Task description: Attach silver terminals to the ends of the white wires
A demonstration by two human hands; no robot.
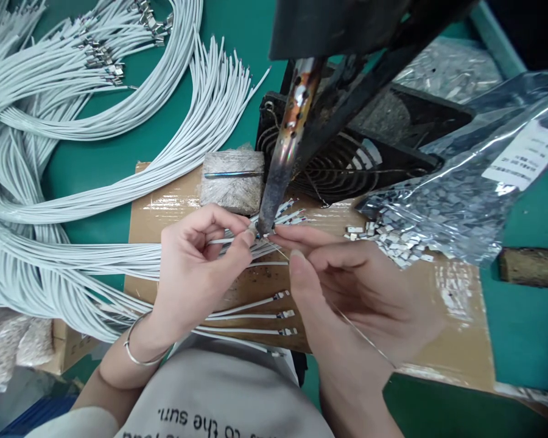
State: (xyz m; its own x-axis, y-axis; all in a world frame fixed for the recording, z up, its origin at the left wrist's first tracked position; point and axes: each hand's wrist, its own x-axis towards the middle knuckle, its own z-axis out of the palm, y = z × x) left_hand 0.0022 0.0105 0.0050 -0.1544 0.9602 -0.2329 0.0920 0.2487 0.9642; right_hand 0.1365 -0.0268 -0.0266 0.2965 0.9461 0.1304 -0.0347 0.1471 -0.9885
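My left hand (194,267) pinches a white cable (220,241) close to its end, thumb against index finger. Just beside those fingertips is the tip of a mounted soldering iron (278,182), its tube heat-stained. My right hand (360,292) holds a thin solder wire (365,338), which runs from the iron's tip back past the palm. The right index fingertip lies close to the iron's tip; whether it also steadies a small part there, I cannot tell. Below the hands lie several white cables with metal terminals (285,314) on their ends.
Large bundles of white cable (100,201) cover the left side. A wrapped grey block (232,188) and a black fan with a wire guard (342,164) flank the iron. Small metal pieces (399,243) spill from a plastic bag (461,194) onto the cardboard (466,340).
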